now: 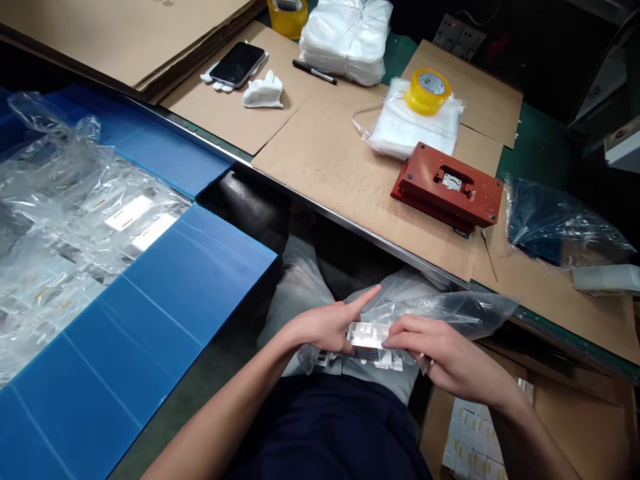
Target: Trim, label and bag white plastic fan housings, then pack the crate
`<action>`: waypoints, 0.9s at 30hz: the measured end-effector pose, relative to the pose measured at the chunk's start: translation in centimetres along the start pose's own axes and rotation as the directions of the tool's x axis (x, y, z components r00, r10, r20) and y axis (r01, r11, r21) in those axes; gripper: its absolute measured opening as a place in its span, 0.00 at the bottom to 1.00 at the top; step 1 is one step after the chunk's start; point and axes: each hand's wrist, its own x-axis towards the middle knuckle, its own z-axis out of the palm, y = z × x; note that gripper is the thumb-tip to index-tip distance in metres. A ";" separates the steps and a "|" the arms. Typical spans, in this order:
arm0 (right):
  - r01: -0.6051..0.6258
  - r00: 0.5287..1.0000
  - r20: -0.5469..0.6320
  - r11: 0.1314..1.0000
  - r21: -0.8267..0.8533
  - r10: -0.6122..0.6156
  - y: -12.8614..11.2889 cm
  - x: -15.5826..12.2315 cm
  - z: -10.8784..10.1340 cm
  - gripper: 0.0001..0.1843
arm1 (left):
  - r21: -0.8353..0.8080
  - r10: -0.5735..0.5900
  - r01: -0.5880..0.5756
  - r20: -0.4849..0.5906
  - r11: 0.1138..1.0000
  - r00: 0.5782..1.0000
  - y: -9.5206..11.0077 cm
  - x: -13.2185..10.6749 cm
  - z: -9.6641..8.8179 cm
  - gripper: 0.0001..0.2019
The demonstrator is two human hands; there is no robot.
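Extending one finger (367, 300), left hand (323, 327) seemingly holds white part (362, 331).

No text can be read for certain: the print inside the yellow tape roll (427, 100), behind the red fixture (425, 172), and on the white part's (364, 331) dark strip (366, 353), below-left of the fixture, is too small.

Black phone (238, 64) atop a white glove (221, 87), dark pen (315, 72) nearby, power sockets (469, 41) beyond
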 end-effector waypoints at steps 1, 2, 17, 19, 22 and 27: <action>0.007 1.000 0.029 1.000 -0.023 -0.006 -0.4 -0.1 0.1 0.33 | 0.014 0.000 0.000 0.028 1.000 1.000 0.1 0.3 0.1 0.60; 0.008 0.999 0.052 0.999 -0.051 -0.005 -0.7 -0.3 0.1 0.34 | 0.016 0.005 -0.006 0.045 1.000 0.999 0.1 0.5 0.1 0.57; -0.067 0.990 -0.117 0.996 0.062 0.074 3.8 0.0 4.7 0.28 | -0.940 -0.269 -0.041 -0.138 0.339 0.953 -1.4 -0.4 1.7 0.40; 0.014 0.987 -0.162 0.983 0.183 0.016 2.8 0.4 5.3 0.26 | -0.912 -0.298 -0.051 -0.186 0.407 0.936 -1.3 -0.5 2.1 0.43; 0.034 0.959 -0.277 0.955 0.294 0.051 0.8 0.5 4.9 0.20 | -0.685 -0.330 0.018 -0.326 0.728 0.886 -0.9 -0.7 2.5 0.49; -0.133 0.882 -0.407 0.955 0.266 0.236 -1.2 0.9 2.8 0.18 | -0.097 -0.117 0.084 -0.409 0.992 0.905 0.8 -0.8 2.8 0.50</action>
